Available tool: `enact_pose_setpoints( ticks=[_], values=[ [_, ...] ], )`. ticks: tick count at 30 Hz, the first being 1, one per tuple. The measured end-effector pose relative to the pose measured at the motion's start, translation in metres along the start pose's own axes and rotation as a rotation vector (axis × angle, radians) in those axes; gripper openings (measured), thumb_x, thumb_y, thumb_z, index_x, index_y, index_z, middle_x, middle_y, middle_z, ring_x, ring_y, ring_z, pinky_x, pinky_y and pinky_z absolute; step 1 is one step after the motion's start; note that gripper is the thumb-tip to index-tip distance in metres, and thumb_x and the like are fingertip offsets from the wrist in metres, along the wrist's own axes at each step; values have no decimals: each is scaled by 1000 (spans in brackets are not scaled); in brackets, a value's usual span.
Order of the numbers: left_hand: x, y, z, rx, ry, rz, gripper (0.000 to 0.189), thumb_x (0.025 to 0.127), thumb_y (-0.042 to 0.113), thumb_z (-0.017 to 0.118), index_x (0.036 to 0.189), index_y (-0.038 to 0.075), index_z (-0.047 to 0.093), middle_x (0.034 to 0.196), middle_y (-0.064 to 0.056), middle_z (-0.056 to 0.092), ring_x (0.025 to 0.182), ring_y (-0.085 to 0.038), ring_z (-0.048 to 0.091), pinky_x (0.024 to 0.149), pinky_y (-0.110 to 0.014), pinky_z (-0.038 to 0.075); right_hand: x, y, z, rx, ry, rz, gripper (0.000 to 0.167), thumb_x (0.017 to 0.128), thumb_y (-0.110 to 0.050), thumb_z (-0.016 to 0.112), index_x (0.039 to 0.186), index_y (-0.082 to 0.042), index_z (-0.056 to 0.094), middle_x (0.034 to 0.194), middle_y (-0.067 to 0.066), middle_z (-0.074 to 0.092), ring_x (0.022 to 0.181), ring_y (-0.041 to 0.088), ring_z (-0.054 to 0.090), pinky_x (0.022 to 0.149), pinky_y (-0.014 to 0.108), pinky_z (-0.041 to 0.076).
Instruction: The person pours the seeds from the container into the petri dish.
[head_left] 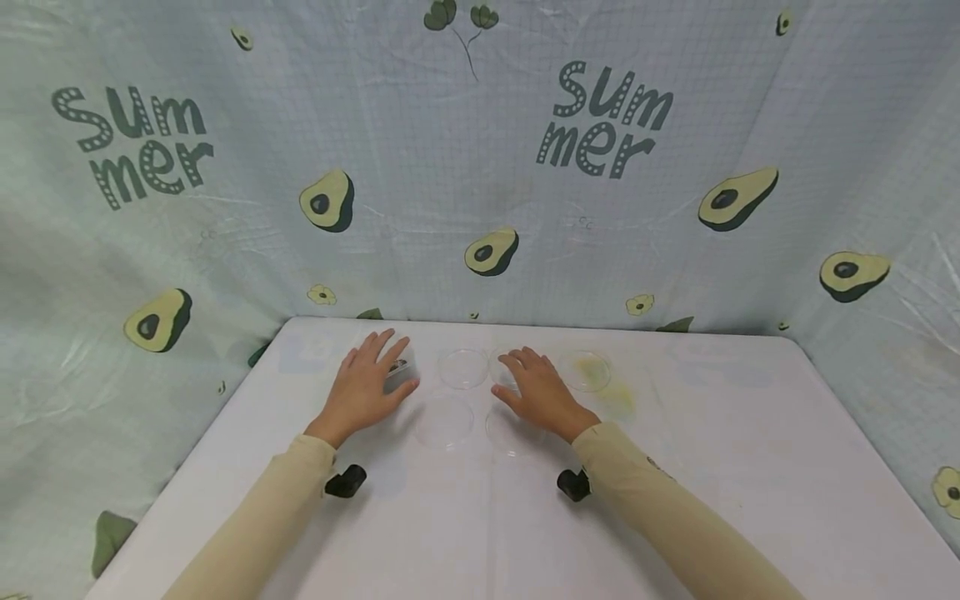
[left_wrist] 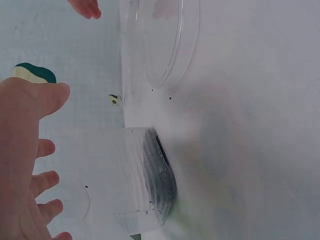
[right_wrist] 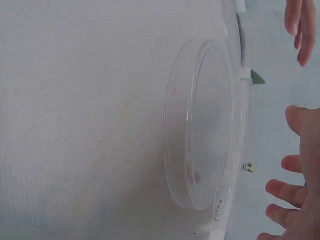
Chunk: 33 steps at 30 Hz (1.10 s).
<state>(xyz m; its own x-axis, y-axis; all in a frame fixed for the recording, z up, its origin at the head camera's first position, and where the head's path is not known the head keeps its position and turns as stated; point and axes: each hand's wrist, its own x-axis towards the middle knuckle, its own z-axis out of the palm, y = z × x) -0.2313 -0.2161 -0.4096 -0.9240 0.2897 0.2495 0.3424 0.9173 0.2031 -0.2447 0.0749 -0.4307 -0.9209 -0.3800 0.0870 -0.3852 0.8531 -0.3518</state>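
Observation:
My left hand (head_left: pixel 366 385) has its fingers spread over a clear plastic container (head_left: pixel 399 375), which it partly hides in the head view. In the left wrist view the container (left_wrist: pixel 145 185) has dark contents at its bottom. My right hand (head_left: pixel 542 393) hovers with parted fingers among several clear round petri dishes. One dish (head_left: pixel 462 368) lies between the hands, another (head_left: pixel 444 422) nearer me. A third dish (head_left: pixel 512 437) is partly under the right hand and wrist. The right wrist view shows a shallow-walled dish (right_wrist: pixel 175 125) close up, the right thumb and fingers beyond it.
Another petri dish (head_left: pixel 585 372) lies right of the right hand, by a yellowish stain (head_left: pixel 619 400) on the white table (head_left: pixel 420 542). A small black device (head_left: pixel 346 481) sits at the left wrist, a similar device (head_left: pixel 573 485) at the right. A printed cloth (head_left: pixel 420 167) hangs behind the table.

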Motion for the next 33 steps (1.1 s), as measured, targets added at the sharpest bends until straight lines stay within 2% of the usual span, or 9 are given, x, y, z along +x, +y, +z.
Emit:
enact_pose_setpoints(
  ticks=[4,10,14,22,33],
  values=[
    [-1,-4,1,-9,2,-11,71,91,48,59,150,15,35,157,-15,28,146,-40,21,114,-64,21,1,0,0,1,-1,-8,61,97,-45,54,146,-13,40,151,11,40,147,31,26,121,52,19],
    [0,-8,2,-22,41,-6,72,90,46,62,149,14,36,155,-17,29,144,-41,23,112,-66,22,3,-1,-2,4,26,-27,60,96,-43,55,145,-12,42,150,13,42,146,32,28,120,53,21],
    [0,-10,4,-25,45,-13,73,90,46,62,149,14,35,155,-17,30,144,-42,23,112,-65,23,3,-1,0,9,13,-15,59,96,-43,55,145,-12,42,151,12,41,146,32,27,120,52,20],
    [0,-14,6,-43,73,-70,85,89,45,64,150,1,26,152,-23,30,141,-42,29,109,-62,31,8,-2,2,0,6,-19,59,97,-44,54,146,-13,41,151,11,41,147,31,27,121,50,20],
    [2,-19,5,-66,35,-114,89,89,45,64,150,-4,22,153,-27,26,141,-43,28,107,-63,33,15,-8,-1,-7,29,-40,57,96,-42,55,143,-11,44,148,12,44,144,32,31,119,51,24]
  ],
)
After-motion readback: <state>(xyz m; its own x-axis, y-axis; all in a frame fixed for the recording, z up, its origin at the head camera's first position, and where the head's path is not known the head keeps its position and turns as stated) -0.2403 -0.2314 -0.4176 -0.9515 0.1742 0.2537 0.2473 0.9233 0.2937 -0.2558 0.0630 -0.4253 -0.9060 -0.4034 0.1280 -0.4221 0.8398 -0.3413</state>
